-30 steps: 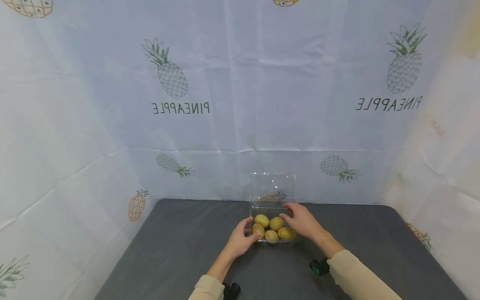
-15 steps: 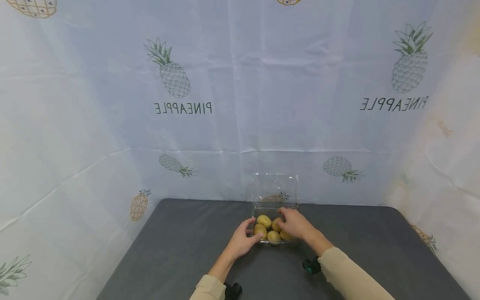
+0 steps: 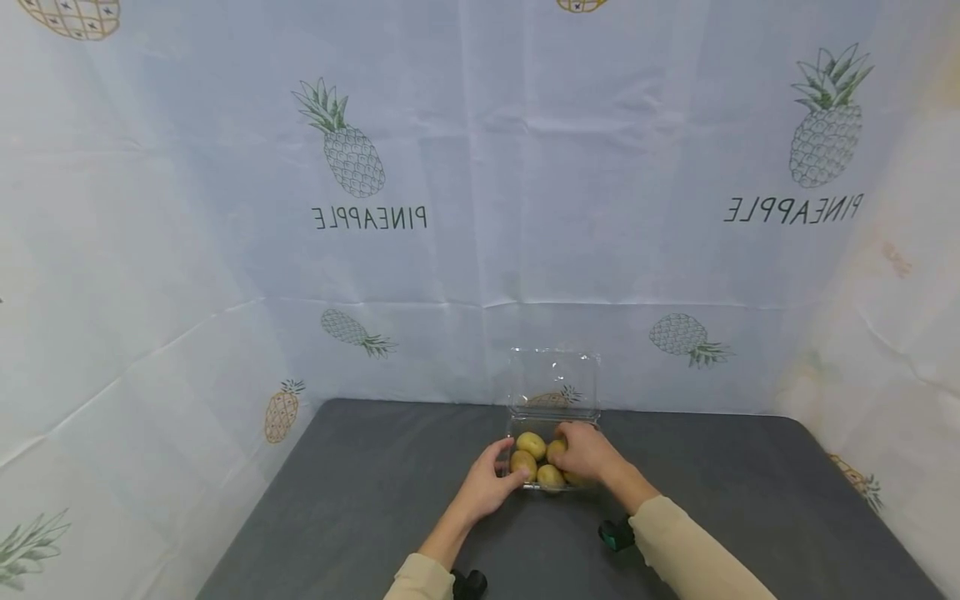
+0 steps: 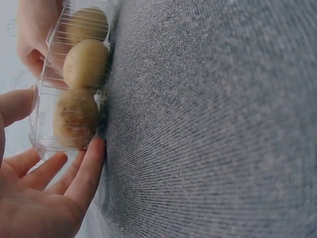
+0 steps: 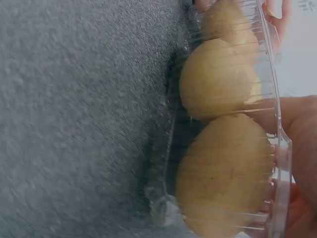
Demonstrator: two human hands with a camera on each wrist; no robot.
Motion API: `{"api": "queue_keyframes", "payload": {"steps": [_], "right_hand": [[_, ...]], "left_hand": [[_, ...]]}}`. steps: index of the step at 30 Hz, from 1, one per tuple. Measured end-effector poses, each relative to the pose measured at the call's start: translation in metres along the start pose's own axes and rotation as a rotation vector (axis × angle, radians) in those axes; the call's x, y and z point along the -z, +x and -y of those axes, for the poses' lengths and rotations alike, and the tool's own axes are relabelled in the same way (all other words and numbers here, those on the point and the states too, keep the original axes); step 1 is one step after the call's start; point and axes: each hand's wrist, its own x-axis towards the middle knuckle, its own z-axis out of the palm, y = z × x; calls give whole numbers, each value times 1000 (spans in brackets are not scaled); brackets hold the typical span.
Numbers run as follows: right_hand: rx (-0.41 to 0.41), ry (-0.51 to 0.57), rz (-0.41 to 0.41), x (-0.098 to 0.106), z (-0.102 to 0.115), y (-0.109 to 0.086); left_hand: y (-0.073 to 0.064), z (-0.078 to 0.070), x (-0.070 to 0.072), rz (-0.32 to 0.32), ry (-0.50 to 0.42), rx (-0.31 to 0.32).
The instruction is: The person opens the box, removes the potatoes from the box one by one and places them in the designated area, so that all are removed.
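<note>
A clear plastic clamshell container stands with its lid up near the table's back edge. Several yellow potatoes lie in it. My left hand is at the container's left end, its fairly straight fingers touching the wall low down and the thumb at the rim. My right hand reaches over the right side into the container. Its thumb and fingers grip the back-middle potato, which they partly cover. Through the front wall, the right wrist view shows a large potato at the right end.
The dark grey table extends to both sides and in front of the container. A pale cloth printed with pineapples hangs close behind the lid and along both sides. Dark wrist devices sit at both sleeves.
My right hand has moved left and down from the container's right rim onto the back-middle potato, its fingers closing round it. My left hand has stayed at the left end.
</note>
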Motion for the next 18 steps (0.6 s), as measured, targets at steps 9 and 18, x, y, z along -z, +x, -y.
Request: {"api": "queue_keyframes", "payload": {"steps": [9,18], "right_hand": [[25,73,-80,1,-2,-8],[63,176,-118,19,2,-16]], "left_hand": [[-1,0,-3,-1,-18,13],[1,1,-1,-7,-29,9]]}}
